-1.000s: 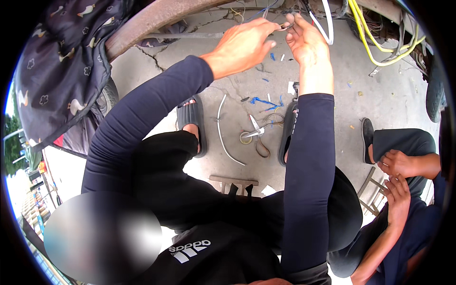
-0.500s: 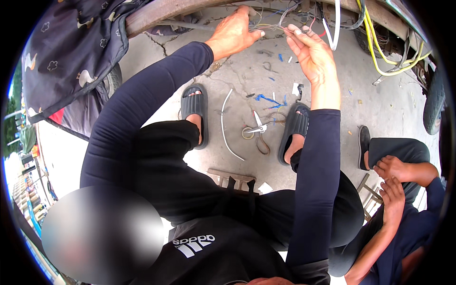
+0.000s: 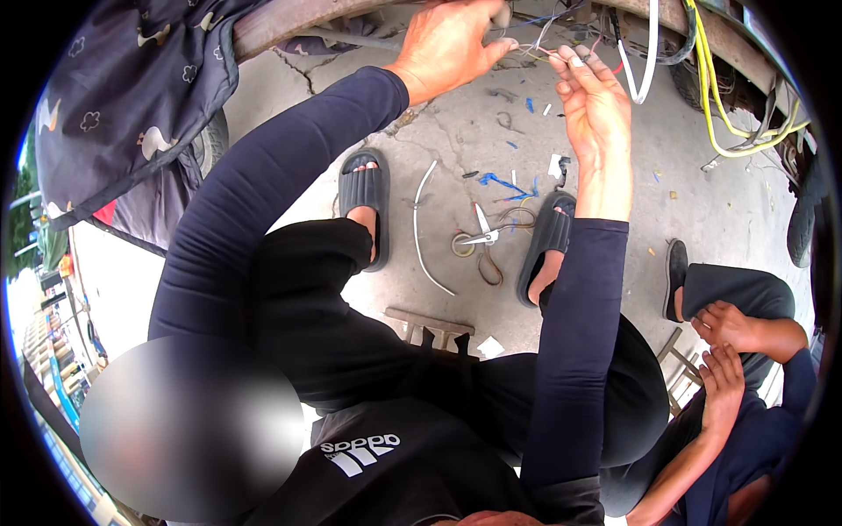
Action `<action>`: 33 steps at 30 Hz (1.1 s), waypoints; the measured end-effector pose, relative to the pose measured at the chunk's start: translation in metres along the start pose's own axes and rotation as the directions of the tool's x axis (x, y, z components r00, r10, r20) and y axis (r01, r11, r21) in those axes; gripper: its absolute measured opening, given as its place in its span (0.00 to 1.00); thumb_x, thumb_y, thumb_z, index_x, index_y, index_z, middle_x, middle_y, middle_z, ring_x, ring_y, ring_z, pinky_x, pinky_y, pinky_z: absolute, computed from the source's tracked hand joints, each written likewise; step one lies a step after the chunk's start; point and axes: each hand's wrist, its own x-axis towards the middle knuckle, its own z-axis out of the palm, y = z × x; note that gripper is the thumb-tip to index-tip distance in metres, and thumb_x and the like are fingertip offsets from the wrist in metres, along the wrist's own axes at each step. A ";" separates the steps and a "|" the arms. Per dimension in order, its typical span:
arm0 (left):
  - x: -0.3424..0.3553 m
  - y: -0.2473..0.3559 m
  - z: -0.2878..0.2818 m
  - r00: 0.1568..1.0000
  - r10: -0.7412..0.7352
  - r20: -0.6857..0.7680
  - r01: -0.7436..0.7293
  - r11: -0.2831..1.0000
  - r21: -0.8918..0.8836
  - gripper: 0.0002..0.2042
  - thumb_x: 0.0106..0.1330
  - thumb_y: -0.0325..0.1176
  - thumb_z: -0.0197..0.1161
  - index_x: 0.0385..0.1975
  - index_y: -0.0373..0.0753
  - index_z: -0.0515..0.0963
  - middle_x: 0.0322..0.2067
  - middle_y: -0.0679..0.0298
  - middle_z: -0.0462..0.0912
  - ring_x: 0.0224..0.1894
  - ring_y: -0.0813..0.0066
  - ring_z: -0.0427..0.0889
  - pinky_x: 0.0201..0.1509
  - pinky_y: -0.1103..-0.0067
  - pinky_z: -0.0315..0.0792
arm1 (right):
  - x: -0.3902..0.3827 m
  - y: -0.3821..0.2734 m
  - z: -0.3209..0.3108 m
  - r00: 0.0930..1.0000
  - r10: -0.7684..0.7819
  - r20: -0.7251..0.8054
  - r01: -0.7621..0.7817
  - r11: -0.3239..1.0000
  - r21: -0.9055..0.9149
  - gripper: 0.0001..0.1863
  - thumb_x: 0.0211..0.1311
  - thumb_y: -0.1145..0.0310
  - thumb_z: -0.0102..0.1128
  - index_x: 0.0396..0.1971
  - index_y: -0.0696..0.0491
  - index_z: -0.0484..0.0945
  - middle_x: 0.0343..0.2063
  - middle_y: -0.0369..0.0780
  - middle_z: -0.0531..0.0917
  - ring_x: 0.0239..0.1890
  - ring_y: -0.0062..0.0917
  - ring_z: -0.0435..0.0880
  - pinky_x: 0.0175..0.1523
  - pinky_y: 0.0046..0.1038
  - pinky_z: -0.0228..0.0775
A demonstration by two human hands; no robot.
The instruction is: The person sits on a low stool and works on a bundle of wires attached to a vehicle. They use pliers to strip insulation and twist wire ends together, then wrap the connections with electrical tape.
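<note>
Several thin wires [image 3: 539,46] run between my two hands beneath the edge of a frame at the top of the view. My left hand [image 3: 452,46] is closed on the left part of them, its thumb toward the right and its other fingertips partly hidden. With palm turned up, my right hand [image 3: 592,105] pinches the wire ends between thumb and fingers. A thicker white cable [image 3: 647,74] and a red wire [image 3: 619,67] hang just right of that hand.
Scissors [image 3: 484,235], a white tube [image 3: 418,223] and blue scraps [image 3: 502,182] lie on the concrete between my sandals. Yellow cables [image 3: 709,96] loop down at upper right. A patterned cover [image 3: 132,96] drapes at upper left. Another person's hands [image 3: 724,359] rest at right.
Both hands, still on the wires, appear slightly farther right, and my right hand a little lower. The whole view has also shifted slightly. The left fingers look more curled.
</note>
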 end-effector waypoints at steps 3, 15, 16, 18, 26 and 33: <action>-0.007 0.005 0.004 0.996 0.094 0.004 -0.094 0.995 -0.037 0.12 0.63 0.36 0.63 0.44 0.42 0.77 0.32 0.57 0.82 0.34 0.56 0.81 0.39 0.65 0.74 | -0.003 -0.004 0.003 1.000 -0.011 0.003 0.011 1.000 -0.015 0.24 0.64 0.81 0.57 0.57 0.67 0.61 0.46 0.54 0.80 0.43 0.34 0.85 0.34 0.22 0.71; -0.003 0.002 -0.002 0.914 -0.177 0.366 0.282 0.925 -0.257 0.12 0.64 0.33 0.60 0.47 0.43 0.79 0.27 0.62 0.83 0.29 0.68 0.81 0.37 0.70 0.74 | 0.002 -0.002 0.022 0.998 -0.057 -0.020 0.057 0.998 -0.005 0.27 0.63 0.80 0.58 0.59 0.69 0.60 0.43 0.51 0.82 0.40 0.30 0.85 0.34 0.22 0.71; -0.002 0.000 -0.002 0.883 -0.215 0.417 0.351 0.893 -0.283 0.12 0.64 0.32 0.60 0.47 0.42 0.79 0.27 0.64 0.83 0.28 0.72 0.80 0.36 0.72 0.73 | 0.004 0.000 0.028 0.995 -0.079 -0.056 0.075 0.996 -0.057 0.27 0.63 0.79 0.59 0.59 0.70 0.60 0.42 0.50 0.83 0.39 0.29 0.85 0.34 0.22 0.71; -0.005 -0.003 -0.001 0.871 -0.213 0.442 0.417 0.796 -0.439 0.13 0.65 0.32 0.59 0.49 0.41 0.78 0.28 0.66 0.82 0.29 0.77 0.77 0.36 0.74 0.72 | 0.006 0.003 0.038 0.989 -0.108 -0.103 0.088 0.979 -0.183 0.28 0.62 0.78 0.61 0.59 0.71 0.62 0.39 0.48 0.84 0.37 0.27 0.85 0.35 0.22 0.71; 0.016 -0.027 0.000 0.767 -0.286 0.575 0.593 0.659 -0.464 0.12 0.69 0.42 0.58 0.33 0.40 0.77 0.20 0.70 0.78 0.19 0.80 0.71 0.24 0.80 0.66 | 0.004 0.007 0.052 0.992 -0.120 -0.026 0.089 0.851 -0.518 0.27 0.57 0.63 0.70 0.51 0.64 0.74 0.36 0.38 0.87 0.37 0.18 0.83 0.30 0.17 0.62; 0.017 -0.028 -0.046 0.667 -0.093 0.740 0.578 0.691 -0.434 0.13 0.73 0.44 0.54 0.33 0.41 0.77 0.24 0.72 0.78 0.25 0.88 0.71 0.28 0.86 0.67 | -0.002 0.019 0.050 0.965 -0.259 -0.043 0.190 0.803 -0.565 0.31 0.54 0.68 0.72 0.54 0.67 0.70 0.38 0.40 0.85 0.33 0.19 0.81 0.30 0.19 0.66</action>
